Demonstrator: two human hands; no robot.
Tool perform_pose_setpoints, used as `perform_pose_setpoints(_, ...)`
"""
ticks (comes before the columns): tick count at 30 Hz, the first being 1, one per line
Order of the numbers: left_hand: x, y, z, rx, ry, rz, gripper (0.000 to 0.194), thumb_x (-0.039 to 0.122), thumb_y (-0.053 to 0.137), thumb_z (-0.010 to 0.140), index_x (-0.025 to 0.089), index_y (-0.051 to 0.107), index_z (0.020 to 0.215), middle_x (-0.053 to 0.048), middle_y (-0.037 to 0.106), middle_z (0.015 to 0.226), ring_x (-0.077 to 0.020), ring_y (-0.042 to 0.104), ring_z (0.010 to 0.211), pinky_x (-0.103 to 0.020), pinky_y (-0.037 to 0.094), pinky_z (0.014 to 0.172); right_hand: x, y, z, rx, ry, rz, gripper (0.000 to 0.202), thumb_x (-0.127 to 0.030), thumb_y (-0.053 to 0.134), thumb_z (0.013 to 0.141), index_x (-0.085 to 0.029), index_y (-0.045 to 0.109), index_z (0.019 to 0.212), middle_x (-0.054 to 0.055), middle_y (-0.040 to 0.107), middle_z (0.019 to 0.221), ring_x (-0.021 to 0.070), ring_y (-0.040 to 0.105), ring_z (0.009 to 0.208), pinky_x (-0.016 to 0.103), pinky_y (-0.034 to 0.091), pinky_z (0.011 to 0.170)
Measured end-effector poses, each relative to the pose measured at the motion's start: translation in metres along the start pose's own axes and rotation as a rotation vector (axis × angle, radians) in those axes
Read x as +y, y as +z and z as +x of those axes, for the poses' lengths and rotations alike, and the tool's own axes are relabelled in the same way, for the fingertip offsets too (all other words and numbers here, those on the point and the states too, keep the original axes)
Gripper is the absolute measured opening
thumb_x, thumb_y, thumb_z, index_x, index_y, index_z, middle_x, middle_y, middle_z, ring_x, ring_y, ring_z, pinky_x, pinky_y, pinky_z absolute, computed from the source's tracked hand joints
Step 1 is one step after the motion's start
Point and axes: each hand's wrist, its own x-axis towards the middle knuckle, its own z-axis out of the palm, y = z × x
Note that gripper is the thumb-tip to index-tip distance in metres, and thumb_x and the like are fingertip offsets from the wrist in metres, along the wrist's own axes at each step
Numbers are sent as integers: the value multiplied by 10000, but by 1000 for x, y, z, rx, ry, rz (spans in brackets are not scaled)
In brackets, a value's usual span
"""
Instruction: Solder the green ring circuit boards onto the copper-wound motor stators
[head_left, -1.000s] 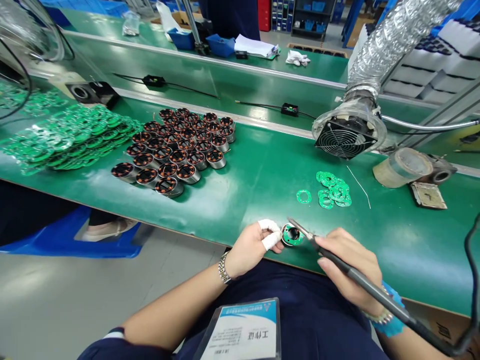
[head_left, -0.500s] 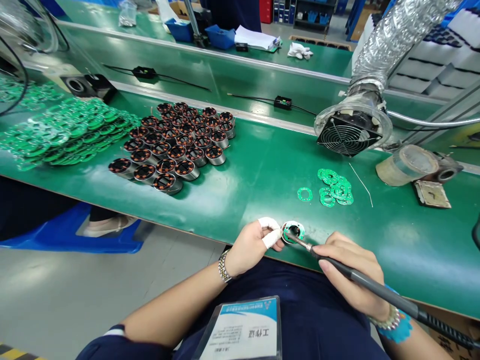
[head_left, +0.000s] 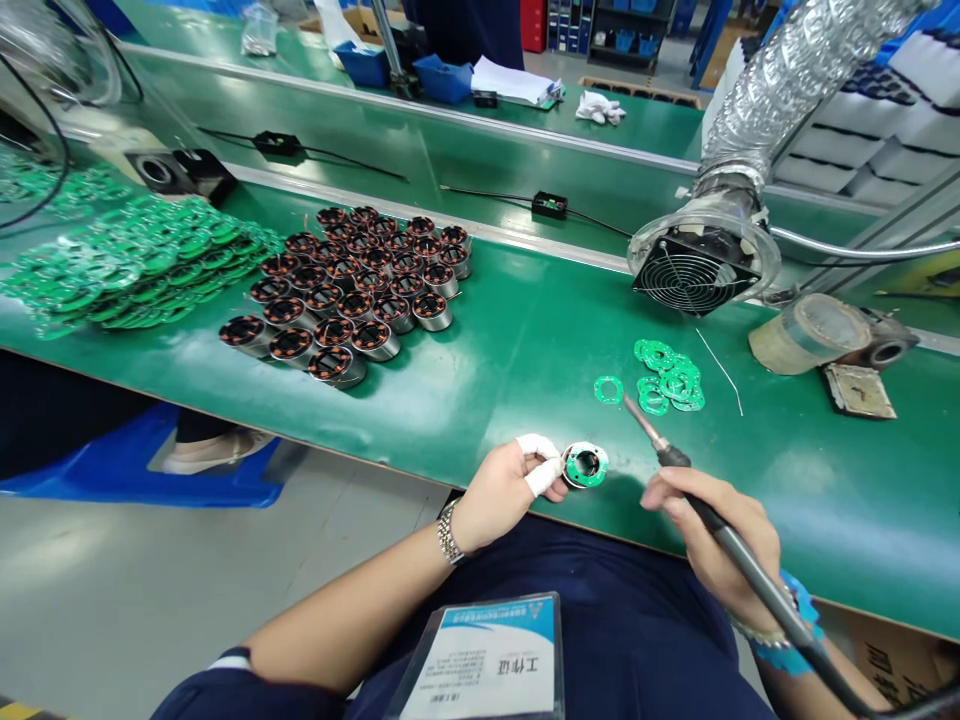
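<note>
My left hand (head_left: 517,484), with white coverings on its thumb and a finger, pinches the left side of a motor stator (head_left: 598,452) near the bench's front edge. A green ring-shaped circuit board (head_left: 577,478) sits on top of the stator. My right hand (head_left: 721,535) is closed round the dark handle of a soldering iron (head_left: 651,430). The iron points up and left, clear of the stator, its tip close to a single loose ring board (head_left: 608,390). To the right of that board lies a small pile of ring boards (head_left: 670,376).
Copper-wound stators (head_left: 352,290) stand in rows left of centre, beside stacked green boards (head_left: 150,265). A fan on a foil duct (head_left: 697,270) hangs over the right side. A solder wire (head_left: 718,371), a cloudy plastic cup (head_left: 806,335) and a small square tray (head_left: 859,390) lie to the right.
My right hand has lifted the soldering iron off the stator's board and swung its tip up and right towards the loose ring board. My left hand stays on the stator.
</note>
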Motion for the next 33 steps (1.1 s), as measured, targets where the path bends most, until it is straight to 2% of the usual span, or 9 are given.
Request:
perform_pose_setpoints(4, -1, 0, -1, -7, 10, -11, 185, 302, 611, 770, 134, 532, 762, -28, 637, 657, -130, 625, 615, -274, 513, 651, 6, 24, 4, -65, -4, -115, 316, -212, 618, 798, -221, 526, 1100, 78, 661, 1027, 196, 647, 898, 318, 533, 807)
perform_pose_setpoints(8, -4, -1, -3, -47, 43, -27, 206, 242, 654, 734, 149, 514, 854, -20, 617, 762, -123, 610, 713, -271, 493, 723, 7, 40, 9, -102, -2, -125, 352, -225, 624, 795, -202, 495, 1122, 87, 644, 1045, 191, 639, 906, 313, 531, 814)
perform_pose_setpoints(11, -6, -1, -4, -75, 65, -15, 289, 197, 694, 690, 166, 507, 907, -14, 593, 826, -126, 592, 774, -271, 483, 749, 8, 42, 11, -97, 14, -93, 342, -213, 624, 791, -210, 497, 1109, 79, 642, 1057, 190, 634, 932, 313, 522, 837)
perform_pose_setpoints(18, -8, -1, 0, -90, 129, 59, 272, 181, 666, 709, 165, 487, 913, -5, 567, 804, -119, 593, 743, -259, 506, 716, 12, 40, 16, -149, 0, -53, 331, -211, 619, 791, -211, 491, 1096, 72, 635, 1034, 182, 622, 924, 306, 516, 821)
perform_pose_setpoints(21, -12, -5, -3, -32, 312, 342, 247, 164, 602, 766, 163, 488, 985, -38, 604, 851, -141, 621, 769, -289, 533, 731, 14, 40, 16, -179, -26, -50, 308, -219, 596, 808, -209, 490, 1098, 77, 624, 1012, 191, 614, 920, 324, 513, 812)
perform_pose_setpoints(24, -15, -11, -7, 139, 707, 861, 203, 150, 524, 822, 157, 530, 1025, -88, 636, 943, -179, 629, 837, -325, 537, 763, 15, 40, 17, -182, -39, -32, 316, -217, 595, 810, -211, 484, 1105, 80, 611, 1008, 194, 602, 923, 330, 506, 816)
perform_pose_setpoints(27, -16, -17, -9, 183, 1016, 1192, 183, 129, 457, 852, 135, 565, 1000, -101, 661, 920, -191, 631, 817, -308, 546, 707, 15, 39, 17, -181, -41, -18, 316, -205, 593, 812, -212, 481, 1107, 72, 604, 981, 183, 595, 880, 313, 503, 786)
perform_pose_setpoints(30, -14, -21, -10, 156, 1117, 1306, 218, 103, 418, 849, 102, 567, 1008, -116, 668, 893, -200, 627, 803, -307, 545, 663, 13, 39, 18, -182, -43, -9, 309, -200, 592, 812, -204, 484, 1101, 67, 597, 957, 173, 587, 847, 297, 497, 759)
perform_pose_setpoints(33, -8, -20, -9, 109, 1054, 1332, 206, 118, 428, 830, 109, 595, 950, -122, 663, 895, -200, 618, 769, -304, 532, 629, 13, 39, 18, -182, -42, -4, 303, -196, 590, 813, -201, 486, 1097, 64, 592, 948, 169, 580, 841, 291, 492, 754)
